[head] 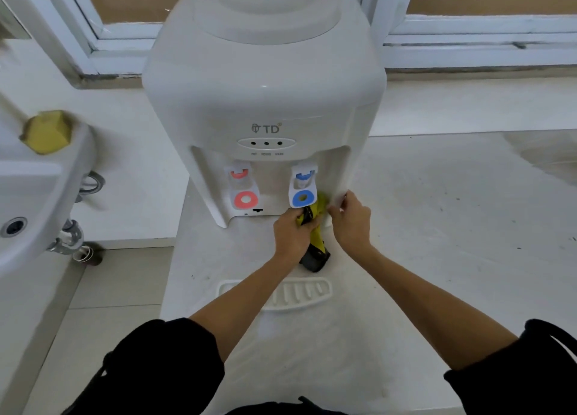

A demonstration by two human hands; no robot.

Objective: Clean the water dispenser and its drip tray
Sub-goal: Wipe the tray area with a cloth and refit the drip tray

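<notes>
White counter (437, 227) under the water dispenser (265, 102), the detached drip tray (299, 292), a yellow-black cloth (315, 252).

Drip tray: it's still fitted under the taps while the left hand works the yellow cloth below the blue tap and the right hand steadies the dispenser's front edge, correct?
Not quite. In the head view the drip tray lies detached on the counter, nearer the person. The rest holds: the left hand grips the yellow cloth below the blue tap, and the right hand touches the water dispenser front edge.
</notes>
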